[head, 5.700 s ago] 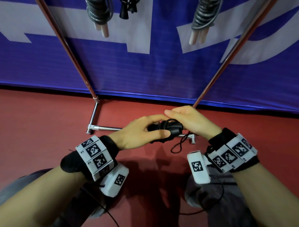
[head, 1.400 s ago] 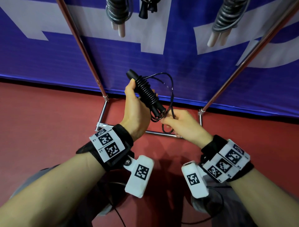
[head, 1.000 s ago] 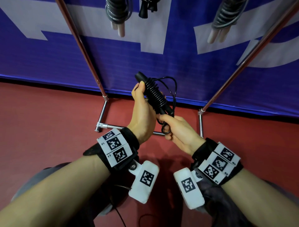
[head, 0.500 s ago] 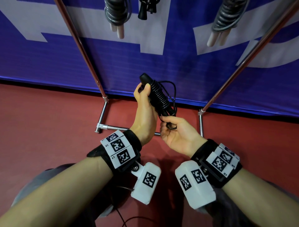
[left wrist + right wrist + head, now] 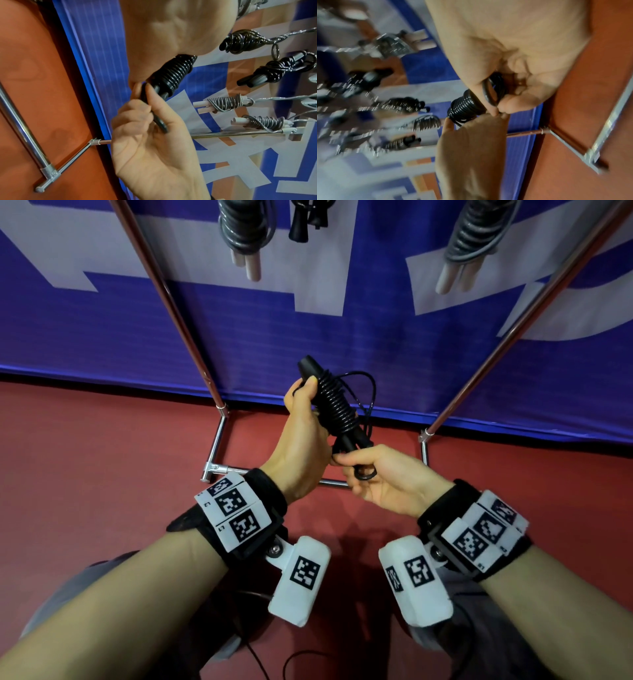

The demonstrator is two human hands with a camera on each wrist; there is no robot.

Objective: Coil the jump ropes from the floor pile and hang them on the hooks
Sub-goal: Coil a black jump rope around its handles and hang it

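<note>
The blue banner [image 5: 239,344] filled the back wall, w/ red floor [image 5: 85,474] under it and the metal rack [image 5: 219,446] standing in front. Coiled ropes w/ white handles [image 5: 245,237] hung up top on the rack.

The left hand [image 5: 301,446] gripped the black jump rope [image 5: 337,409], fingers curled round the wound-up handles, held up in the air betw. the rack's 2 poles. The right hand [image 5: 387,474] pinched a small loop of cord [image 5: 364,474] at the bottom end of the bundle, thumb & fingers closed on it.

Vs. half a sec before: the bundle sat about the same spot, left grip the same, and the right hand still had the loop but had moved up closer to the left hand, touching it.

The left wrist view showed more hung ropes, black [image 5: 278,69] and grey [image 5: 226,104], which the head view cut off. The right wrist view was blurry; it showed the loop [image 5: 488,93] in the curled fingers.
</note>
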